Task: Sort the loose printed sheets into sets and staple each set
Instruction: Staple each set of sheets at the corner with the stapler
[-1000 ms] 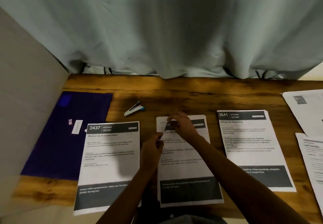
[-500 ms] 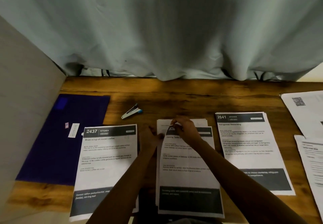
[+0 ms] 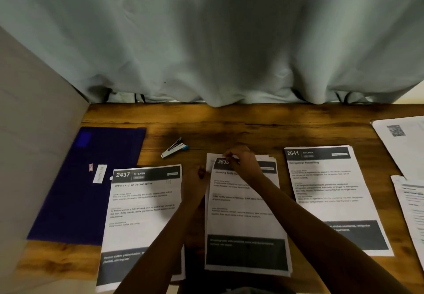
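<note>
**At the desk: sheets sorted into three stacks**

On a wooden table (image 3: 241, 128) backed by a pale curtain (image 3: 206, 41), a person worked over the middle stack (image 3: 245, 222) of three piles of printed sheets. The right hand (image 3: 244, 159) lay on the stack's top left corner, its fingertips pinched together on the upper edge of the sheets beside a header number beginning "363". The left hand (image 3: 195, 183) rested at the stack's left edge, fingers curled; whether it gripped any paper could not be told.

To the left lay a stack headed "2437" (image 3: 140, 213), titled "Brew a cup of instant coffee". To the right lay one headed "2641" (image 3: 330, 192), its sheets slightly fanned at the top. More loose sheets (image 3: 406, 146) sat at the table's far right edge, one bearing a QR code.

A small stapler (image 3: 174, 148), white with a blue end, lay untouched on bare wood behind the left and middle stacks. A dark blue folder (image 3: 96, 179) lay flat at the far left, partly under the "2437" stack, next to a grey wall (image 3: 34, 133).
</note>
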Action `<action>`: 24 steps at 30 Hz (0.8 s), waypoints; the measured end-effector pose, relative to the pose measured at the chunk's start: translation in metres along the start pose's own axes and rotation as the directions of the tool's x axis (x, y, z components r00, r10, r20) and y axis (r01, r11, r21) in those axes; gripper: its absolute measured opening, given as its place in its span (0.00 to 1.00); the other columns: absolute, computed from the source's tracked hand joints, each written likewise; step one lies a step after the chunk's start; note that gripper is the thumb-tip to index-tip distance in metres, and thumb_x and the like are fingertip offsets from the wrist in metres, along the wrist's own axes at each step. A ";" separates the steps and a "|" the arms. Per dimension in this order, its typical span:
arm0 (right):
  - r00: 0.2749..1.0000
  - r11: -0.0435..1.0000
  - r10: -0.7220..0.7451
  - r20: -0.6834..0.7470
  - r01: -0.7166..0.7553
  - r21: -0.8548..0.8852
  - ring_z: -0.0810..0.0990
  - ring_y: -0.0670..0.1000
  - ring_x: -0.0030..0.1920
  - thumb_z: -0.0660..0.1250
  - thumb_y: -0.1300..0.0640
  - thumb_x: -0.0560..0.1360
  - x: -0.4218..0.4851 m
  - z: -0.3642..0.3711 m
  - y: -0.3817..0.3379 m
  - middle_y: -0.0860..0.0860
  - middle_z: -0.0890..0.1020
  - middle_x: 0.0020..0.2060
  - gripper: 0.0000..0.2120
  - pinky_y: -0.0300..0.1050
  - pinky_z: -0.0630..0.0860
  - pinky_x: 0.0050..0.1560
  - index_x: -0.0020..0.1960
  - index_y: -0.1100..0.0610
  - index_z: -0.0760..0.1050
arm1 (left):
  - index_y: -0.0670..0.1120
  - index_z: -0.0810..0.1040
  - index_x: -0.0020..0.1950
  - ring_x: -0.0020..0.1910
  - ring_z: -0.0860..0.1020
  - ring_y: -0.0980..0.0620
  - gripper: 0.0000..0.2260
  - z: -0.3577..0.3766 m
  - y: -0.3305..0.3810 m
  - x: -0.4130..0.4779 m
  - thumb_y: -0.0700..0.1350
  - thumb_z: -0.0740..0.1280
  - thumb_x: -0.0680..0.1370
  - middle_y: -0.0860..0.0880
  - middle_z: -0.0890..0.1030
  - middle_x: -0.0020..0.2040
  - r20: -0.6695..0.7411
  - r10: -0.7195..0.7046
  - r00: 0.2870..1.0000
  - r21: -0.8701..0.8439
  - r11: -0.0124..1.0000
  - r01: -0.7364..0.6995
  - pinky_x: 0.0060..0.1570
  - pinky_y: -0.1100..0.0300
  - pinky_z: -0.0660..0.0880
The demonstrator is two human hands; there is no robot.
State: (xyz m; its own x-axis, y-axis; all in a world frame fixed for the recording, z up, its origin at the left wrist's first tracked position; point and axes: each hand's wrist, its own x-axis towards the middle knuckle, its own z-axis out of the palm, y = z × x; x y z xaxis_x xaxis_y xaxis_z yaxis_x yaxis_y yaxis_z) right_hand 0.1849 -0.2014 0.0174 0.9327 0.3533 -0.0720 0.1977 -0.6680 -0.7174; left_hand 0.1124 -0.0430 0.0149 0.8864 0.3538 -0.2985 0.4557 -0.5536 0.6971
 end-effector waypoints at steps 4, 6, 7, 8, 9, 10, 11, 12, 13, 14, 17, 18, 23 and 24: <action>1.000 0.999 -0.023 -0.019 0.023 -0.026 0.71 0.50 0.60 0.64 0.60 0.77 0.005 0.001 -0.006 0.50 0.80 0.53 0.09 0.40 0.65 0.57 0.55 0.54 0.79 | 0.46 0.76 0.49 0.38 0.74 0.60 0.05 -0.003 0.001 -0.006 0.47 0.62 0.80 0.52 0.77 0.41 -0.036 0.063 0.997 0.035 0.997 -0.062 0.35 0.74 0.64; 0.999 0.999 -0.020 -0.028 0.019 -0.029 0.70 0.50 0.60 0.63 0.60 0.77 0.007 0.001 -0.008 0.50 0.80 0.53 0.09 0.40 0.63 0.56 0.55 0.55 0.79 | 0.49 0.73 0.46 0.34 0.71 0.64 0.05 -0.004 0.003 -0.010 0.48 0.61 0.81 0.56 0.74 0.38 -0.042 0.077 0.996 0.041 0.996 -0.076 0.32 0.75 0.65; 0.999 1.000 -0.016 -0.031 0.015 -0.025 0.70 0.50 0.60 0.63 0.60 0.77 0.008 0.001 -0.009 0.50 0.80 0.53 0.09 0.40 0.63 0.55 0.55 0.55 0.79 | 0.50 0.72 0.45 0.34 0.72 0.64 0.05 -0.005 0.004 -0.012 0.49 0.62 0.80 0.57 0.73 0.37 -0.042 0.078 0.996 0.027 0.997 -0.077 0.32 0.74 0.66; 0.999 1.000 -0.012 -0.032 0.012 -0.021 0.70 0.51 0.60 0.63 0.61 0.77 0.009 0.001 -0.009 0.50 0.80 0.53 0.09 0.40 0.63 0.55 0.55 0.55 0.79 | 0.51 0.72 0.45 0.35 0.74 0.64 0.05 -0.004 0.004 -0.012 0.50 0.63 0.80 0.57 0.75 0.37 -0.039 0.077 0.996 -0.001 0.997 -0.077 0.35 0.73 0.68; 0.999 1.000 -0.009 -0.032 0.008 -0.019 0.70 0.51 0.61 0.63 0.61 0.77 0.009 0.002 -0.010 0.51 0.80 0.53 0.09 0.40 0.63 0.55 0.55 0.55 0.79 | 0.51 0.73 0.45 0.37 0.76 0.61 0.05 -0.003 0.004 -0.012 0.51 0.64 0.78 0.56 0.77 0.39 -0.033 0.072 0.997 -0.042 0.996 -0.073 0.39 0.71 0.71; 1.000 1.000 -0.006 -0.031 0.006 -0.014 0.70 0.51 0.61 0.63 0.61 0.77 0.009 0.002 -0.010 0.51 0.80 0.53 0.09 0.40 0.63 0.55 0.55 0.55 0.79 | 0.51 0.75 0.46 0.39 0.78 0.58 0.04 -0.002 0.003 -0.012 0.51 0.66 0.78 0.54 0.79 0.41 -0.024 0.064 0.998 -0.073 0.995 -0.066 0.42 0.66 0.74; 1.000 1.000 -0.001 -0.027 0.001 -0.009 0.70 0.51 0.61 0.63 0.61 0.77 0.010 0.002 -0.010 0.51 0.80 0.54 0.09 0.40 0.63 0.56 0.55 0.55 0.79 | 0.51 0.75 0.46 0.41 0.79 0.56 0.04 -0.001 0.002 -0.012 0.50 0.67 0.77 0.53 0.80 0.42 -0.017 0.057 0.998 -0.084 0.995 -0.058 0.44 0.63 0.75; 1.000 1.000 0.006 -0.018 -0.007 -0.004 0.69 0.51 0.62 0.63 0.61 0.77 0.010 0.002 -0.011 0.51 0.80 0.54 0.10 0.39 0.62 0.56 0.56 0.55 0.78 | 0.51 0.76 0.47 0.41 0.79 0.56 0.03 0.000 0.001 -0.011 0.49 0.67 0.77 0.53 0.80 0.42 -0.013 0.055 0.998 -0.074 0.996 -0.056 0.45 0.62 0.75; 1.000 1.000 0.014 -0.010 -0.014 0.001 0.69 0.51 0.62 0.62 0.61 0.77 0.010 0.002 -0.012 0.51 0.80 0.55 0.10 0.39 0.62 0.56 0.56 0.55 0.78 | 0.50 0.76 0.46 0.40 0.79 0.56 0.03 0.000 0.001 -0.011 0.49 0.66 0.78 0.53 0.80 0.42 -0.010 0.056 0.998 -0.065 0.996 -0.057 0.44 0.63 0.75; 1.000 1.000 0.015 -0.006 -0.015 0.003 0.69 0.51 0.62 0.63 0.61 0.77 0.010 0.002 -0.012 0.51 0.80 0.55 0.10 0.40 0.62 0.57 0.57 0.55 0.78 | 0.50 0.76 0.46 0.39 0.79 0.57 0.03 -0.001 0.001 -0.011 0.48 0.66 0.78 0.53 0.79 0.40 -0.010 0.063 0.998 -0.061 0.996 -0.063 0.43 0.64 0.75; 1.000 1.000 -0.013 -0.014 0.013 0.014 0.71 0.51 0.61 0.64 0.61 0.77 0.012 0.003 -0.012 0.51 0.80 0.54 0.09 0.42 0.65 0.60 0.55 0.55 0.79 | 0.49 0.76 0.45 0.39 0.79 0.56 0.04 -0.002 0.002 -0.012 0.48 0.65 0.78 0.54 0.78 0.39 -0.021 0.067 0.998 -0.072 0.995 -0.068 0.38 0.69 0.71; 1.000 0.999 -0.021 -0.015 0.022 0.031 0.72 0.51 0.60 0.65 0.61 0.76 0.012 0.003 -0.012 0.51 0.80 0.54 0.09 0.43 0.66 0.60 0.54 0.55 0.79 | 0.49 0.77 0.46 0.40 0.79 0.57 0.03 -0.001 0.001 -0.012 0.47 0.65 0.78 0.55 0.78 0.40 -0.022 0.066 0.998 -0.082 0.994 -0.067 0.39 0.69 0.71; 1.000 0.986 -0.014 0.026 0.009 0.165 0.76 0.47 0.56 0.66 0.61 0.76 0.013 0.002 -0.017 0.51 0.80 0.55 0.09 0.41 0.72 0.58 0.55 0.56 0.79 | 0.50 0.77 0.48 0.42 0.81 0.55 0.04 0.000 0.000 -0.012 0.48 0.65 0.79 0.52 0.81 0.43 -0.011 0.063 0.998 -0.105 0.992 -0.064 0.44 0.62 0.77; 0.999 0.983 0.001 0.039 -0.008 0.184 0.77 0.47 0.56 0.66 0.61 0.76 0.013 0.002 -0.017 0.51 0.81 0.54 0.09 0.40 0.73 0.58 0.55 0.56 0.79 | 0.52 0.76 0.46 0.41 0.81 0.55 0.03 0.001 0.001 -0.012 0.49 0.64 0.79 0.51 0.81 0.42 -0.005 0.058 0.998 -0.118 0.991 -0.058 0.45 0.60 0.78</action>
State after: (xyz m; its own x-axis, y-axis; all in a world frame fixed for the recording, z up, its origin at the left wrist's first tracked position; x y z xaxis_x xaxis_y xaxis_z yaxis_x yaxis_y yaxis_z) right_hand 0.1928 -0.1842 0.0275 0.9204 0.3782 -0.0994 0.1317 -0.5392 -0.8318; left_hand 0.1022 -0.0485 0.0181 0.9108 0.3251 -0.2546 0.3910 -0.4806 0.7849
